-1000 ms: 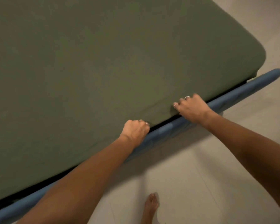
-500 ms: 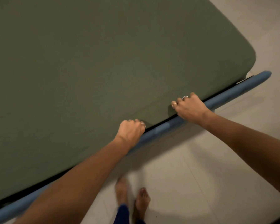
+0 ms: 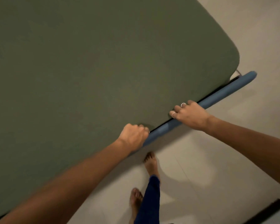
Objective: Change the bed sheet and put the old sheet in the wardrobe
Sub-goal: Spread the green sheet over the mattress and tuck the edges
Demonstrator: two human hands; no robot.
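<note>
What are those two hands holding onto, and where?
Both hands grip the green sheet along its near edge, above the blue bed frame: left hand, right hand.

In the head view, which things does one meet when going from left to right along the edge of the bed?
Green sheet → left hand, gripping the sheet's edge → right hand, fingers curled at the same edge → far end of the blue bed frame.

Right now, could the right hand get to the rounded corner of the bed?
Probably yes. The right hand grips the green sheet at the bed's edge, and only bare sheet and the blue rail lie between it and the corner. A step sideways might help.
</note>
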